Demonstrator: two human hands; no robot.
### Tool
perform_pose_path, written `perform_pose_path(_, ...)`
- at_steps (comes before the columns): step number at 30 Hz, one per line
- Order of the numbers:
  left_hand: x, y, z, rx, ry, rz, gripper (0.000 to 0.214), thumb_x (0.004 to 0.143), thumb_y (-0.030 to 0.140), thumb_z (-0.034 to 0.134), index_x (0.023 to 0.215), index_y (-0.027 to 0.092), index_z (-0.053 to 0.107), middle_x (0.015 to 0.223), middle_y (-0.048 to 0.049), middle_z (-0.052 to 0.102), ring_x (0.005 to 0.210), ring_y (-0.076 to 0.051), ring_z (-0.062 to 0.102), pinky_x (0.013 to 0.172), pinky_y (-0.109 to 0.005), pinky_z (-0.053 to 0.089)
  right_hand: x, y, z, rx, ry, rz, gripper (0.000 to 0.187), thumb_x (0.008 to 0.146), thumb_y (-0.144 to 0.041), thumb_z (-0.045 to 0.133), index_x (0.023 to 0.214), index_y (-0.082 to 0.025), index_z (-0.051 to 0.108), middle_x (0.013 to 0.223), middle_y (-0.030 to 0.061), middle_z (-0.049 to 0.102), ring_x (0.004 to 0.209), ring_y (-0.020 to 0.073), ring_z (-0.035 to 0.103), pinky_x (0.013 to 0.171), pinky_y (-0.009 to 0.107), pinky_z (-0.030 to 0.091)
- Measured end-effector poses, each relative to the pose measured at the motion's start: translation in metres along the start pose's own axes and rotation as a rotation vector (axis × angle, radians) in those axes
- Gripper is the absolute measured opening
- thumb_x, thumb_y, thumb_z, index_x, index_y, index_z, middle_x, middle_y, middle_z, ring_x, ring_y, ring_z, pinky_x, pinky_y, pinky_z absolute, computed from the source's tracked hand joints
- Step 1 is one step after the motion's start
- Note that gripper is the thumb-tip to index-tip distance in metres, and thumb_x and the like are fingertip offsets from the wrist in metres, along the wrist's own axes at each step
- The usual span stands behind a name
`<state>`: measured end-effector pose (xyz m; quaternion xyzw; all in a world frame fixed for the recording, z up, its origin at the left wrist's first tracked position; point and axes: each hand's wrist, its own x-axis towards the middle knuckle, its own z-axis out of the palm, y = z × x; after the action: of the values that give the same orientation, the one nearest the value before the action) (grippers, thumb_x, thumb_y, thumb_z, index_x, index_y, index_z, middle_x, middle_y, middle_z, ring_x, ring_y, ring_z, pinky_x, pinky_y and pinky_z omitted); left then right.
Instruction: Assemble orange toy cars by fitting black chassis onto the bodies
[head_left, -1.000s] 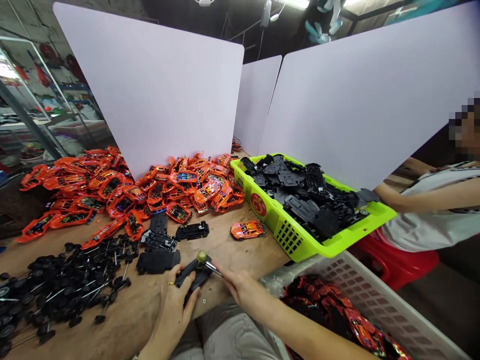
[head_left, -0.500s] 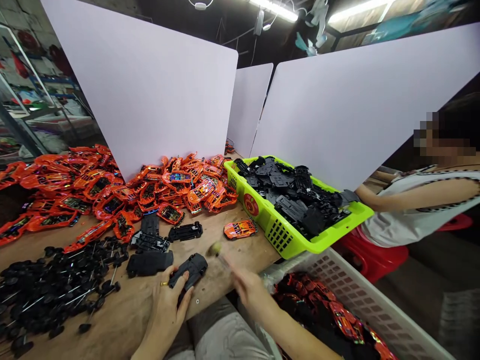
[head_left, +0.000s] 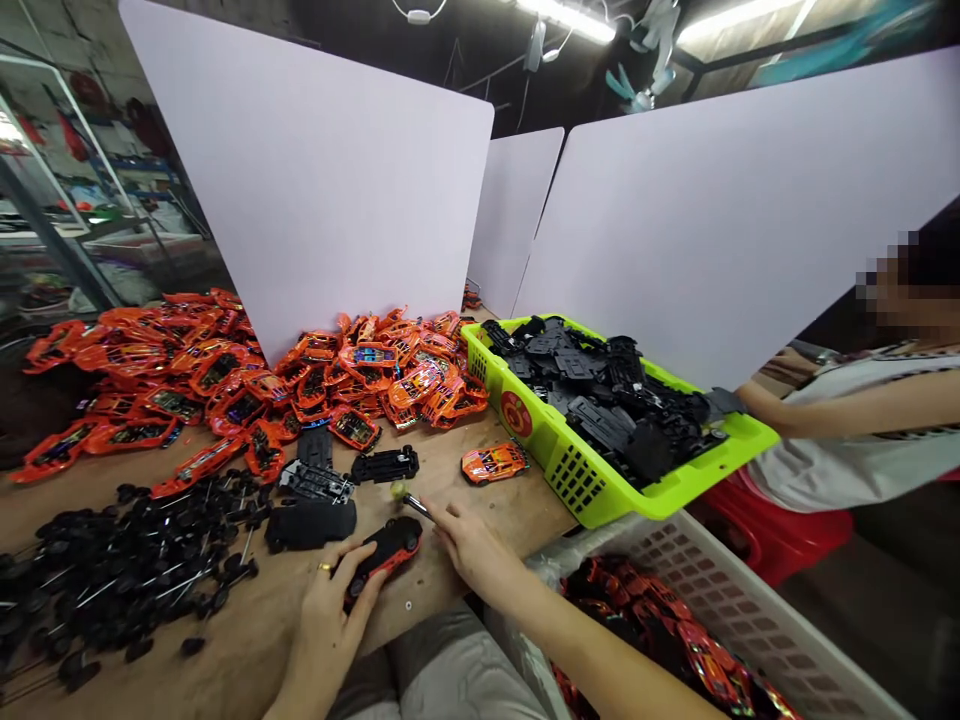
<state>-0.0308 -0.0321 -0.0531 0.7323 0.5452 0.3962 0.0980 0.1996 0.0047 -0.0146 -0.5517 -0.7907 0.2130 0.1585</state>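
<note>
At the near edge of the wooden workbench (head_left: 247,640), the curled fingers (head_left: 352,562) of the left hand (head_left: 326,610) are wrapping narrowly around a black-and-red toy car (head_left: 386,552), which is lying in that grip with its dark underside showing. A gold ring (head_left: 325,567) is sitting on one finger. Just beside the car, the fingertips (head_left: 442,512) of the right hand (head_left: 472,545) are pinching the steel shaft (head_left: 416,507) of a small screwdriver (head_left: 405,498), its round olive handle (head_left: 397,490) pointing toward the black chassis plates. A tiny metal washer (head_left: 409,605) is lying on the wood just below the car.

Farther out, loose black chassis pieces (head_left: 311,525) and wheel-and-axle sets (head_left: 135,570) are spreading across the bench, while a heap of orange car bodies (head_left: 360,380) is piling against a white partition board (head_left: 330,170). One assembled orange toy car (head_left: 493,463) is standing alone beside a lime-green plastic basket (head_left: 570,470) holding black chassis plates (head_left: 600,410). A white plastic crate (head_left: 735,610) of shiny red cars (head_left: 645,640) is sitting at lower right. A co-worker's arm (head_left: 847,410) is reaching toward that basket from a red stool (head_left: 787,530)
</note>
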Motion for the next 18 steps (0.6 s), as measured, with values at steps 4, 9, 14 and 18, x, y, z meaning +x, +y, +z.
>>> perform_pose_path(4,-0.005,-0.001,-0.015,-0.049,0.052,-0.069,0.032,0.093,0.048,0.051,0.102,0.023,0.07,0.103,-0.0069,0.076,0.099,-0.026,0.072,0.084,-0.038,0.058,0.009,-0.008,0.007,-0.104,0.02,-0.052,0.051,0.094,-0.009,0.045,0.141,-0.029,0.052,0.111,0.0118,0.061,0.097,0.0244,0.059,0.083,0.036,0.048)
perform_pose_path(9,-0.004,0.008,-0.021,-0.08,0.071,-0.138,0.033,0.093,0.049,0.05,0.09,0.023,0.069,0.088,-0.0052,0.076,0.083,-0.024,0.073,0.071,-0.035,0.058,0.014,-0.031,-0.001,0.022,0.163,-0.234,0.046,0.094,-0.015,0.055,0.138,-0.028,0.052,0.13,0.0113,0.056,0.118,0.0273,0.049,0.098,0.043,0.039)
perform_pose_path(14,-0.003,0.016,-0.02,-0.087,0.077,-0.109,0.027,0.095,0.043,0.049,0.091,0.022,0.067,0.087,-0.0055,0.073,0.081,-0.023,0.07,0.07,-0.034,0.056,0.022,-0.053,0.002,0.072,-0.023,-0.493,0.059,0.083,-0.046,0.074,0.134,-0.027,0.052,0.125,0.0095,0.061,0.118,0.0266,0.051,0.098,0.041,0.035)
perform_pose_path(18,-0.007,0.016,-0.018,-0.089,0.057,-0.105,0.023,0.095,0.037,0.049,0.091,0.022,0.066,0.088,-0.0055,0.071,0.083,-0.022,0.068,0.072,-0.033,0.054,0.029,-0.053,0.017,0.135,-0.065,-0.48,0.039,0.082,-0.047,0.074,0.108,-0.02,0.064,0.102,0.0064,0.067,0.1,0.0224,0.06,0.086,0.034,0.039)
